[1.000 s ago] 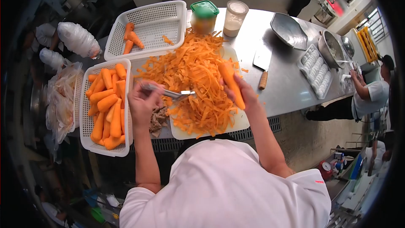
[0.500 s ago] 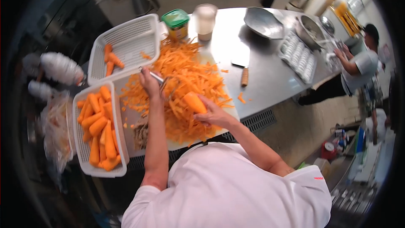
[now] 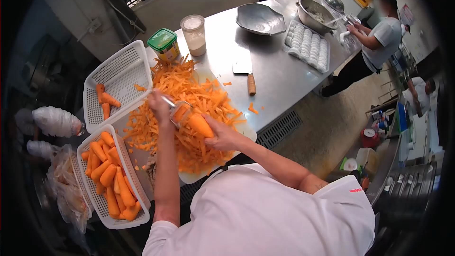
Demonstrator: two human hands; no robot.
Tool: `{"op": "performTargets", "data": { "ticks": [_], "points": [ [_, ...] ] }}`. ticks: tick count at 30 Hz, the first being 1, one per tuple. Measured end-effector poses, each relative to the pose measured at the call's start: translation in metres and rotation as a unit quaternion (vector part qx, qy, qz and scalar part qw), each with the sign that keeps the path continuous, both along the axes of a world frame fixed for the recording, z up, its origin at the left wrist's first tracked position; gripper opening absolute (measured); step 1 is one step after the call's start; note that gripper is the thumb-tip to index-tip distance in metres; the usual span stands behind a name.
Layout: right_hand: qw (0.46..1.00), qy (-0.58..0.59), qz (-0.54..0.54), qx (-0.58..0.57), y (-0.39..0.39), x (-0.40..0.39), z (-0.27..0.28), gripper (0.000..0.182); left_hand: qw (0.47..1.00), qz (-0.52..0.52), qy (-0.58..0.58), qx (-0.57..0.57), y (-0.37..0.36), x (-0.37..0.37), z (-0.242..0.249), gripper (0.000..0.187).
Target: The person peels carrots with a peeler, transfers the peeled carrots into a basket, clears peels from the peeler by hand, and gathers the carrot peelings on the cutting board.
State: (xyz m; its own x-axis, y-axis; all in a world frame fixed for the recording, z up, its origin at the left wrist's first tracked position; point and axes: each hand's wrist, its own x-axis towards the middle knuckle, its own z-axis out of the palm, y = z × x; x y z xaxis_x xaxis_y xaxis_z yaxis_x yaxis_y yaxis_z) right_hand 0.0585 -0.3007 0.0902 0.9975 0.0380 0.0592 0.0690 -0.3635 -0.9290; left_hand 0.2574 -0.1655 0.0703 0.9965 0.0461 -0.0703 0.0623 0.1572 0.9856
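Note:
My left hand (image 3: 160, 107) is closed around the metal handle of a wide peeler (image 3: 176, 110); motion blurs the fingers. The peeler's head lies against the upper end of a thick orange carrot (image 3: 201, 125). My right hand (image 3: 221, 133) grips that carrot by its lower end, from the right. Under both hands spreads a big heap of carrot shavings (image 3: 215, 102), on a white cutting board (image 3: 246, 132) whose edge shows at the right.
At left stand a white basket of several peeled carrots (image 3: 112, 175) and another white basket (image 3: 124, 68) with a few carrots. Behind the heap are a green-lidded tub (image 3: 163, 44) and a clear canister (image 3: 193, 35). A cleaver (image 3: 250, 80) lies right. A co-worker (image 3: 379, 35) stands beyond a white tray (image 3: 308, 45).
The view has turned, so the table things sit further left. My left hand has brought the peeler from beside the carrot onto its upper end. My right hand still holds the carrot.

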Motion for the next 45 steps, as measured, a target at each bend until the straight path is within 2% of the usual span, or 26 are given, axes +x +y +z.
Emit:
{"op": "performTargets", "data": {
  "ticks": [1, 3, 4, 5, 7, 9, 11, 13, 15, 16, 17, 19, 21, 23, 24, 27, 28, 32, 35, 36, 37, 39, 40, 43, 44, 45],
  "points": [
    [0.999, 0.039, 0.002, -0.010, -0.004, -0.006, 0.010, 0.077, 1.000, -0.006, -0.001, -0.001, 0.008, 0.004, 0.002, 0.020],
    [0.997, 0.070, -0.007, -0.023, -0.011, -0.001, 0.016, 0.077, 0.993, 0.084, 0.029, -0.081, 0.016, 0.013, 0.013, 0.021],
    [0.996, 0.089, -0.009, -0.023, -0.011, 0.001, 0.012, 0.077, 0.998, 0.046, 0.008, -0.033, 0.001, -0.012, 0.040, 0.023],
    [0.994, 0.109, -0.009, -0.023, -0.008, -0.001, 0.009, 0.077, 0.999, 0.041, 0.012, -0.030, -0.008, -0.024, 0.036, 0.023],
    [0.996, 0.084, -0.017, -0.025, -0.001, 0.001, 0.008, 0.078, 0.992, -0.114, -0.052, 0.009, -0.019, -0.034, 0.026, 0.025],
    [0.997, 0.059, -0.032, -0.027, 0.004, -0.005, 0.010, 0.078, 0.995, -0.101, 0.002, 0.026, -0.003, 0.008, 0.003, 0.026],
    [0.995, 0.059, -0.031, -0.073, 0.004, -0.005, 0.013, 0.079, 0.997, 0.051, -0.003, -0.065, 0.005, 0.029, -0.001, 0.024],
    [0.995, 0.064, -0.042, -0.071, 0.004, 0.000, 0.008, 0.079, 0.994, 0.039, 0.034, -0.097, -0.010, -0.011, 0.029, 0.024],
    [0.994, 0.074, -0.041, -0.068, 0.014, -0.001, 0.006, 0.078, 0.989, -0.133, -0.056, -0.012, -0.020, -0.034, 0.028, 0.024],
    [0.994, 0.085, -0.046, -0.048, 0.017, 0.000, 0.012, 0.078, 0.990, -0.135, -0.051, 0.003, -0.018, -0.028, 0.022, 0.023],
    [0.994, 0.098, -0.052, -0.026, 0.020, 0.000, 0.015, 0.078, 0.990, -0.129, -0.049, 0.004, -0.014, -0.015, 0.013, 0.023],
    [0.994, 0.092, -0.051, -0.041, 0.024, 0.000, 0.011, 0.077, 0.998, -0.021, -0.041, 0.031, -0.004, 0.005, 0.015, 0.021],
    [0.996, 0.055, -0.043, -0.050, 0.024, 0.001, 0.012, 0.074, 0.999, 0.004, -0.033, -0.023, -0.002, -0.006, 0.030, 0.022],
    [0.994, 0.082, -0.045, -0.052, 0.028, 0.003, 0.007, 0.073, 0.996, -0.076, -0.032, 0.030, -0.003, -0.033, 0.049, 0.024],
    [0.992, 0.100, -0.048, -0.061, 0.028, 0.008, 0.006, 0.071, 0.989, -0.131, -0.071, -0.006, -0.002, -0.028, 0.026, 0.024],
    [0.994, 0.064, -0.046, -0.070, 0.033, 0.007, 0.010, 0.069, 0.996, -0.025, 0.020, 0.081, 0.013, 0.007, 0.018, 0.024],
    [0.994, 0.062, -0.047, -0.071, 0.033, 0.006, 0.013, 0.069, 0.996, 0.048, -0.023, 0.067, 0.021, 0.023, 0.013, 0.024],
    [0.994, 0.070, -0.035, -0.077, 0.036, 0.010, 0.010, 0.066, 0.998, -0.044, -0.034, 0.035, 0.013, -0.013, 0.033, 0.025],
    [0.993, 0.056, -0.033, -0.096, 0.032, 0.018, 0.005, 0.063, 0.992, -0.049, -0.025, 0.117, 0.013, 0.015, 0.000, 0.025],
    [0.994, 0.030, -0.034, -0.096, 0.031, 0.015, 0.007, 0.061, 0.993, 0.025, -0.035, 0.112, 0.018, 0.024, 0.005, 0.025],
    [0.994, 0.029, -0.033, -0.098, 0.029, 0.013, 0.010, 0.061, 0.993, 0.026, -0.035, 0.110, 0.017, 0.024, 0.006, 0.025],
    [0.991, 0.060, -0.045, -0.110, 0.027, 0.014, 0.017, 0.060, 0.997, 0.056, -0.009, -0.053, 0.024, 0.024, 0.014, 0.022],
    [0.992, 0.066, -0.032, -0.103, 0.030, 0.012, 0.017, 0.060, 0.997, -0.029, -0.071, -0.030, 0.020, 0.013, 0.014, 0.022],
    [0.993, 0.054, -0.006, -0.100, 0.030, 0.026, 0.022, 0.059, 0.993, -0.066, -0.062, 0.075, 0.002, 0.001, 0.019, 0.025],
    [0.990, 0.088, -0.014, -0.109, 0.028, 0.025, 0.023, 0.059, 0.994, -0.052, -0.060, 0.078, 0.009, 0.015, 0.012, 0.025],
    [0.985, 0.121, -0.023, -0.120, 0.024, 0.024, 0.023, 0.059, 0.992, 0.034, -0.070, 0.103, 0.017, 0.037, -0.004, 0.024]
  ]
}}
